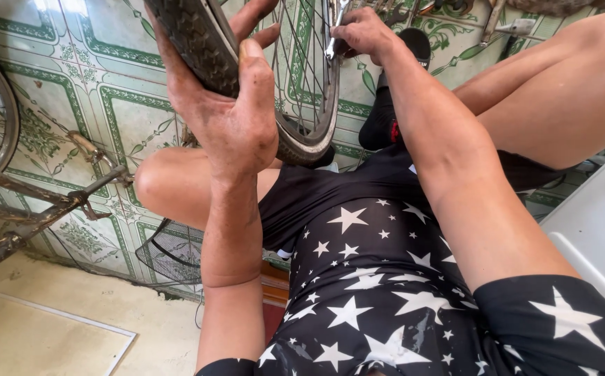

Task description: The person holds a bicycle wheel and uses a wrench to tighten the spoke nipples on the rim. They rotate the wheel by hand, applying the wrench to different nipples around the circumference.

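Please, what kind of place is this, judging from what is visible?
Probably an informal bicycle repair spot on a home's tiled floor. The left hand grips a bicycle wheel while the right hand works a metal tool at its rim. An old bicycle frame and a wire basket lie on the patterned tiles.

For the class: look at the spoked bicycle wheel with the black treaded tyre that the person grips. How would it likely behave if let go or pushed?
The spoked bicycle wheel with the black treaded tyre is round, so it would probably roll or topple once freed. Its metal rim looks stiff. The left hand wraps the tread, which likely grips well; the right hand is at the rim.
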